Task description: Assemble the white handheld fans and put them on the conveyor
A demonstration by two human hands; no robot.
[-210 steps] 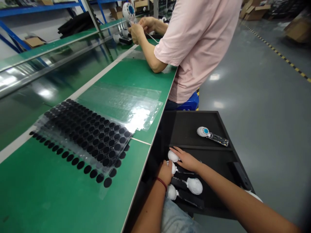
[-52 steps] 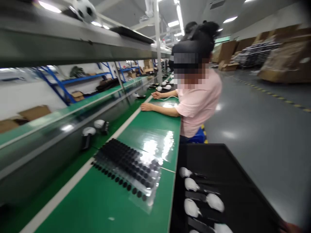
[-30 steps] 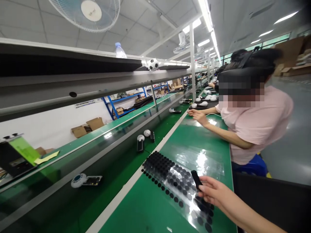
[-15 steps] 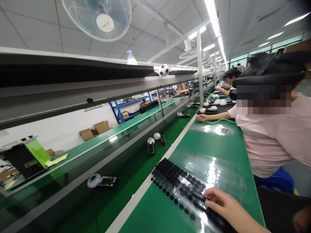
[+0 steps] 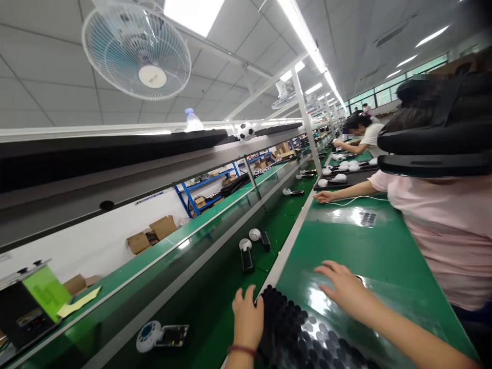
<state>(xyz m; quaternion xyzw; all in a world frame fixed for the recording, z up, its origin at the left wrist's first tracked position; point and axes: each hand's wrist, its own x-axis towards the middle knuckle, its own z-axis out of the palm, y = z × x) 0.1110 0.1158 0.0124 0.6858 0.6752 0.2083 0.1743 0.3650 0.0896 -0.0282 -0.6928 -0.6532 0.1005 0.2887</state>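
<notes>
My left hand [image 5: 247, 319], with a red band at the wrist, rests with fingers stretched out at the left edge of a clear sheet covered in black round pads [image 5: 298, 333]. My right hand [image 5: 343, 288] lies flat with fingers spread on the green bench [image 5: 369, 246], just beyond the sheet's far end. Neither hand holds anything. The near end of the sheet is cut off by the frame's lower edge.
Left of the bench runs a dark conveyor [image 5: 215, 292] carrying two small handheld fans [image 5: 246, 253] and an opened one with a bare circuit board [image 5: 161, 335]. A co-worker in a pink shirt [image 5: 446, 236] sits close on my right. A shelf [image 5: 115, 154] runs overhead.
My right hand has left the pad sheet and moved forward, flat onto the bench. The left hand has come into view at the sheet's edge. The view has tilted further up.
</notes>
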